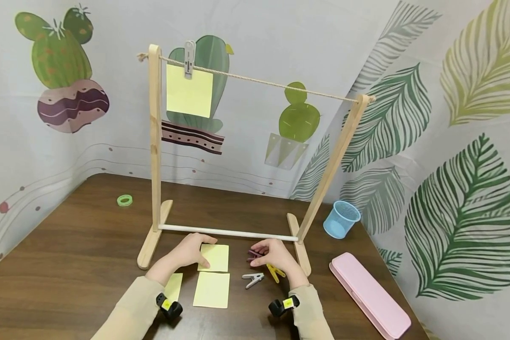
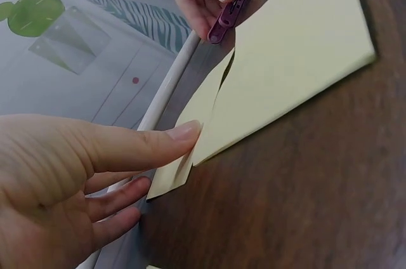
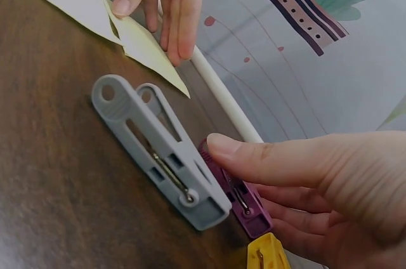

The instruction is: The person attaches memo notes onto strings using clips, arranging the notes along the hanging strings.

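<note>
My left hand [image 1: 188,251] pinches the left edge of a yellow sticky note [image 1: 217,258], thumb on top. Just in front of it lies a second sticky note [image 1: 211,291]; a third note [image 1: 174,286] is partly hidden under my left forearm. My right hand [image 1: 276,255] holds a purple clothespin [image 3: 244,204] between thumb and fingers, low over the table. Close by are a grey clothespin [image 1: 253,279] and a yellow clothespin [image 1: 275,273]. Up on the rope [image 1: 259,82], another grey clothespin [image 1: 189,59] grips a hanging yellow note [image 1: 189,92].
A wooden rack stands behind my hands, with a left post [image 1: 155,141], a right post [image 1: 333,165] and a white bottom bar [image 1: 229,232]. To the right are a blue mesh cup [image 1: 341,224] and a pink case [image 1: 369,295]. A green ring [image 1: 120,202] lies at the back left.
</note>
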Action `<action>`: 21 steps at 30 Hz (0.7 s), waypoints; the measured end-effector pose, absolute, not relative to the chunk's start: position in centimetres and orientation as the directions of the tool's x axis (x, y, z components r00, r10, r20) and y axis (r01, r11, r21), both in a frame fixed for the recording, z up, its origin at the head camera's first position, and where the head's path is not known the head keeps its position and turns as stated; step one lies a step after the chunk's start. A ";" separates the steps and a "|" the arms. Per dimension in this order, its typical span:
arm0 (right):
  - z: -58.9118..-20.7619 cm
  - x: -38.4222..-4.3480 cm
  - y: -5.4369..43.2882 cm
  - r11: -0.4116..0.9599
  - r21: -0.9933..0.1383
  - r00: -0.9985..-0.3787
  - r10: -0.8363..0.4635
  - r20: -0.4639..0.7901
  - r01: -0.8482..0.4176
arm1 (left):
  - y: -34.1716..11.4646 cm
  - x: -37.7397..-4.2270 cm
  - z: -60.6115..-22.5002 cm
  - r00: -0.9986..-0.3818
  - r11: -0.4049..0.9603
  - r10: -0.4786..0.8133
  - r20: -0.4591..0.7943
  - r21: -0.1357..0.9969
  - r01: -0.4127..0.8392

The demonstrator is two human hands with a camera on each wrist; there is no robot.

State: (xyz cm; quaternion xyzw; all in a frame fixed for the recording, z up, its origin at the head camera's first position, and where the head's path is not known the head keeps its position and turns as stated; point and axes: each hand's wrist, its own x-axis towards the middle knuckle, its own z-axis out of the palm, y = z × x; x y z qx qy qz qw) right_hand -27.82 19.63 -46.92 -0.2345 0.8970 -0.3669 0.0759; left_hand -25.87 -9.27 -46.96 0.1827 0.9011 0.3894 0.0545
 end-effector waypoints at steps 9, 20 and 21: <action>-47.1 -27.6 19.1 0.656 -0.664 -0.884 -0.467 0.017 -0.360 | -9.0 -26.0 -47.1 -0.925 0.646 0.377 0.044 0.703 0.297; -47.3 -27.5 18.8 0.643 -0.672 -0.888 -0.458 0.047 -0.368 | -8.9 -25.9 -46.8 -0.925 0.678 0.378 0.044 0.666 0.309; -47.3 -27.5 18.8 0.642 -0.673 -0.887 -0.459 0.049 -0.369 | -8.9 -25.9 -46.8 -0.926 0.679 0.375 0.043 0.668 0.306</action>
